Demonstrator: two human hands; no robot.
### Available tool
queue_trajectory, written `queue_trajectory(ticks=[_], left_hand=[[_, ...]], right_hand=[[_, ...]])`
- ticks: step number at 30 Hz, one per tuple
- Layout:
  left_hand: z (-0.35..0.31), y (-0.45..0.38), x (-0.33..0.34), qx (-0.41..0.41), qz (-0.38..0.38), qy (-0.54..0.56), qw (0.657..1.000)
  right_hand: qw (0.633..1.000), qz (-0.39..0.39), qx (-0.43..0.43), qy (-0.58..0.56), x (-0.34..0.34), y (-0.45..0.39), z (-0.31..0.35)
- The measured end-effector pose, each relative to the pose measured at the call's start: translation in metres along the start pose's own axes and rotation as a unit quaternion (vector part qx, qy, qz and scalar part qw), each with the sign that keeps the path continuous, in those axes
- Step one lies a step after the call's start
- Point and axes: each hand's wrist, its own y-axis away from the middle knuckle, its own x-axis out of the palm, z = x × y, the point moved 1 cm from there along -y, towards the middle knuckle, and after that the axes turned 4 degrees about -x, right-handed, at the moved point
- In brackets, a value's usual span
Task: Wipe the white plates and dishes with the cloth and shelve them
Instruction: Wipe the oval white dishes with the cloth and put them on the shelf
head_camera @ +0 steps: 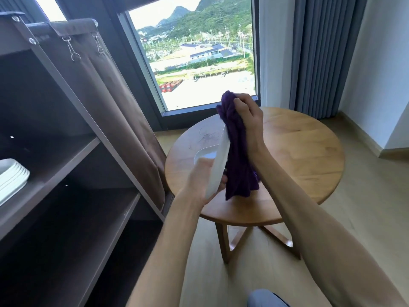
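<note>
A round wooden surface stands by the window, with a dark shelf on the left. The left hand grips the lower rim of a white plate, holding it on edge above the surface so the cloth can reach its face. The right hand clutches the purple cloth and presses it against the plate. The plate's long axis runs steeply upward, leaning slightly right. A stack of plates already lies on the shelf.
</note>
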Motion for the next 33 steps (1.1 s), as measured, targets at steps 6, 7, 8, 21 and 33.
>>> queue_trajectory(ticks=[6,7,8,21,33], left_hand=[[-0.033,0.01,-0.021,0.122,-0.002,-0.072,0.99],[-0.04,0.014,-0.021,0.151,0.031,-0.104,0.982],[-0.044,0.015,-0.022,0.166,0.073,-0.139,0.973],[-0.007,0.02,-0.005,0.233,0.078,-0.108,0.963],[-0.011,0.005,0.002,0.282,-0.018,0.138,0.949]], right_hand=[[0.994,0.033,0.002,0.106,-0.01,-0.013,0.003],[0.992,0.043,0.001,0.117,-0.01,-0.016,0.004],[0.989,0.059,-0.002,0.136,-0.009,-0.019,0.006],[0.921,-0.007,0.012,0.389,-0.005,-0.041,-0.012],[0.887,-0.029,-0.098,0.45,0.032,0.058,-0.021]])
